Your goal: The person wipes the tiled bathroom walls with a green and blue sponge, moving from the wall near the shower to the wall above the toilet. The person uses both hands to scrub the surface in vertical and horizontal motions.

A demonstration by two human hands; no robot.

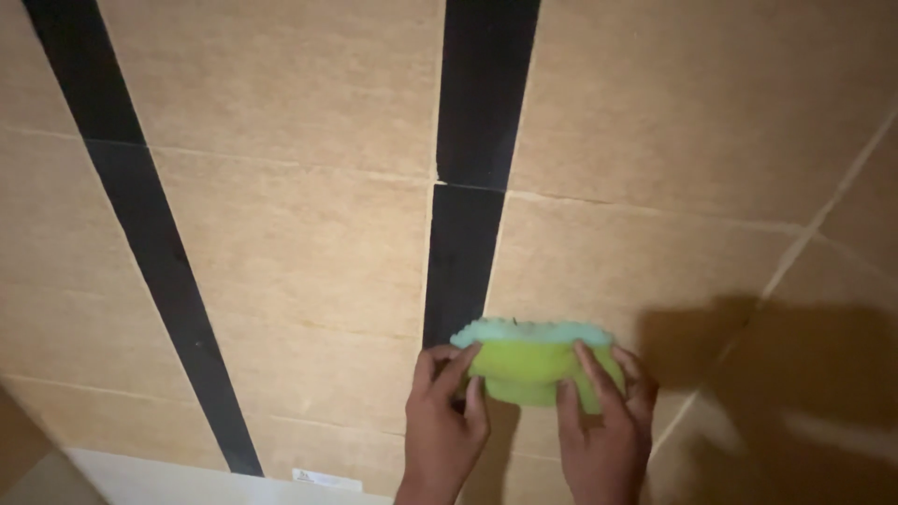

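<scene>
Both hands press a green sponge (pixel 538 369) against a tiled wall (pixel 299 243). The sponge is bright green with a pale, wavy top edge, and it lies flat on the beige tiles, just to the right of a black vertical stripe (pixel 468 187). The left hand (pixel 444 416) grasps the left end of the sponge, its fingers (pixel 458 367) curled over the green face and the thumb below. The right hand (pixel 603 425) grasps the right end, with fingers (pixel 594 374) spread across the front of the sponge. The two hands are near each other but do not touch. A second black stripe (pixel 150 234) runs slanted at the left part of the wall. The shadow (pixel 711 341) of the hands falls on the tiles to the right.
</scene>
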